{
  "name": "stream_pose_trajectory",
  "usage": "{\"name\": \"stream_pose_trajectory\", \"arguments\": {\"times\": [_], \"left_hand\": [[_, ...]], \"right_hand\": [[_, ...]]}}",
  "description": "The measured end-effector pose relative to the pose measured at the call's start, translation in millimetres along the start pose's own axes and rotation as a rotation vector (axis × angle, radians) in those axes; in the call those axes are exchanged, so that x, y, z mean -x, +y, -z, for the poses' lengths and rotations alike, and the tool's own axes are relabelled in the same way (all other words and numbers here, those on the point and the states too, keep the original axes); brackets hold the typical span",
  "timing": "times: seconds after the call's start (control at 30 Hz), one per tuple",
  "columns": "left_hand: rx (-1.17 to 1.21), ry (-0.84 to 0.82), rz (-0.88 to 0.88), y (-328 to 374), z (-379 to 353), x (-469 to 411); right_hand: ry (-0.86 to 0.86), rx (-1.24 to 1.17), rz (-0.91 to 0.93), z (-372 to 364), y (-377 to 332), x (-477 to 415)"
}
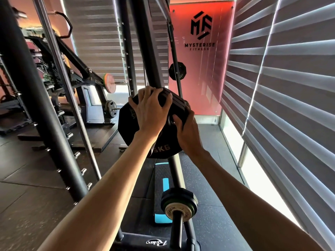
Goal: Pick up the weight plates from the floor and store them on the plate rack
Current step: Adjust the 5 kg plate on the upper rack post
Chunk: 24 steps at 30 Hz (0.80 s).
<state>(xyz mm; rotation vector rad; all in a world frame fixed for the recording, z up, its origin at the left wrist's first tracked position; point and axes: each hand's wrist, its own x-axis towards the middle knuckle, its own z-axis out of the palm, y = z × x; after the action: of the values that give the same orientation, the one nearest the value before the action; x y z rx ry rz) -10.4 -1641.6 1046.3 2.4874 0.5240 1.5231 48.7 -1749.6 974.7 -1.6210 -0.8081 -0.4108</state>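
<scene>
A large black many-sided weight plate (130, 122) marked "KG" hangs at the middle of the head view, against the black upright of the plate rack (143, 51). Further black plates (176, 103) are stacked just behind it. My left hand (150, 107) grips the plate's top edge, fingers curled over the rim. My right hand (186, 127) presses on the plate's right side, thumb at the centre hole. A smaller black plate (176, 71) hangs higher up on the rack. Near the bottom, several small plates (178, 202) sit on a rack peg with a silver end.
A black and blue step platform (161, 180) lies on the dark rubber floor below the plate. A thick black post (36, 98) and a chrome pole (72, 98) stand at left. Slatted blinds (282, 87) close the right side. A barbell with coloured plates (109, 85) is behind.
</scene>
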Motion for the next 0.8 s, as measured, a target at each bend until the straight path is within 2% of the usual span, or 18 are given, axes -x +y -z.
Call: {"name": "stream_pose_trajectory", "arguments": {"times": [0.37,0.47,0.6,0.7,0.8], "left_hand": [[-0.125,-0.076,-0.029,-2.0,-9.3,-0.4],[0.007,-0.042,-0.013,-8.9,2.1,0.0],[0.187,0.076,0.066,-57.6,15.6,4.1],[0.298,0.064,0.166,-98.3,10.9,12.2],[0.485,0.048,0.251,-120.6,-1.0,16.5]], "right_hand": [[-0.035,0.106,-0.003,0.8,4.5,-11.0],[-0.027,0.228,0.004,6.3,-1.1,-8.1],[0.105,0.342,0.166,3.8,-20.3,-3.8],[0.184,0.465,0.186,-4.8,-28.9,-14.9],[0.283,0.453,0.195,-14.5,-28.0,-21.5]]}}
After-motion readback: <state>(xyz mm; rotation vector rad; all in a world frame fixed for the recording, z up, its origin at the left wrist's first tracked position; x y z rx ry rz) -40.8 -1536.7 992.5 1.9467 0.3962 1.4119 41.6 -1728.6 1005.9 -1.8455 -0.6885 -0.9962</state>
